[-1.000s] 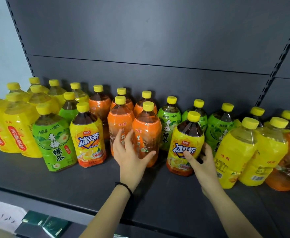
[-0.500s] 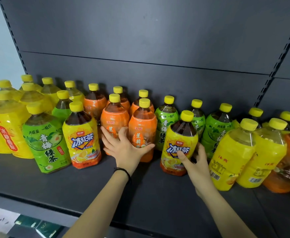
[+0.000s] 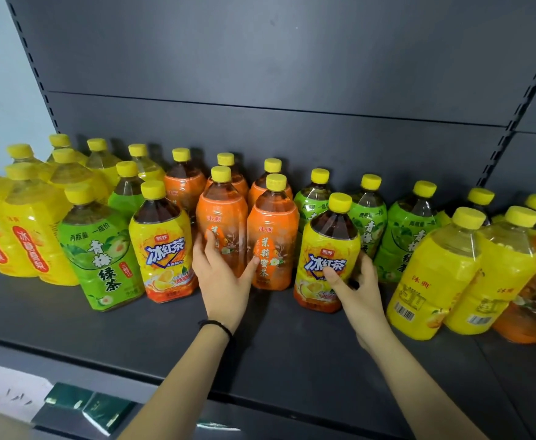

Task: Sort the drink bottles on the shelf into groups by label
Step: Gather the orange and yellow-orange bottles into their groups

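Centrally in the head view, the left hand (image 3: pixel 225 281) wraps the lower front of an orange-labelled bottle (image 3: pixel 222 217), apparently gripping it. Right of centre, the right hand (image 3: pixel 357 290) clasps an iced-tea bottle (image 3: pixel 328 242) low down, thumb across its label, both bottles standing on the shelf (image 3: pixel 292 360).

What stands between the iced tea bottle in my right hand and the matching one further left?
Two orange-label bottles: one held by the left hand, one beside it. They stand in the front row between the gripped iced tea bottle and its match, so a straight slide left looks blocked.
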`<state>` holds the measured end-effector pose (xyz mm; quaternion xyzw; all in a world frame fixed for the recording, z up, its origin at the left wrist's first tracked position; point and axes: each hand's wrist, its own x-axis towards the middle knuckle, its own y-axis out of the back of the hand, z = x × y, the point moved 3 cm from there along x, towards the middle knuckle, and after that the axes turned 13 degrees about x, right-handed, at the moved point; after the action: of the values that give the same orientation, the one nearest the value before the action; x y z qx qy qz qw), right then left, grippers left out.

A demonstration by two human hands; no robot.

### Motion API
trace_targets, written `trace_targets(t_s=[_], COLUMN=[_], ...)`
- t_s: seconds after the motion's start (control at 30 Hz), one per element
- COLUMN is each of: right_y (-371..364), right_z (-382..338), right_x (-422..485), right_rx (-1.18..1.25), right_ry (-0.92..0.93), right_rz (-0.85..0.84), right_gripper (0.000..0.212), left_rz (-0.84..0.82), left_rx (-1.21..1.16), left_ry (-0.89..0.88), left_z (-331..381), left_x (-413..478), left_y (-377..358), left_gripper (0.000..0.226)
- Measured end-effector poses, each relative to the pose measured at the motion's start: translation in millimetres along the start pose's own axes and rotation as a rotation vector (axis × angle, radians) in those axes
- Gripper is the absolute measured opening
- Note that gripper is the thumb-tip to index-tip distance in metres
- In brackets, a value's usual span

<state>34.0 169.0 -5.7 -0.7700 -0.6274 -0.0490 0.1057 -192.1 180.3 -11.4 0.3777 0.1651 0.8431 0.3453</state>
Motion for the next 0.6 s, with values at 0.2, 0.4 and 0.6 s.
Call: trace_targets(t_s=[0.2, 0.4, 0.6], right_y=[-7.4, -11.4, -11.8], right_z=[0.7, -4.6, -4.6], right_x=[-2.7, -9.7, -18.0], right_rx=[0.022, 0.097, 0.091], right_ry=[0.004, -0.005, -0.044], right_rz=[-0.009, -0.006, -0.008], right_gripper=[0.073, 0.064, 0.072], left_rz=[0.256, 0.218, 0.223], left_rx=[-0.029, 0.070, -0.060], left_ry=[-0.059, 0.115, 0.170], left_z=[-18.9, -44.8, -52.8], left_x=[-5.7, 14.0, 12.3], left_y=[59.4, 68.0, 66.5], left_gripper=[0.037, 0.093, 0.093])
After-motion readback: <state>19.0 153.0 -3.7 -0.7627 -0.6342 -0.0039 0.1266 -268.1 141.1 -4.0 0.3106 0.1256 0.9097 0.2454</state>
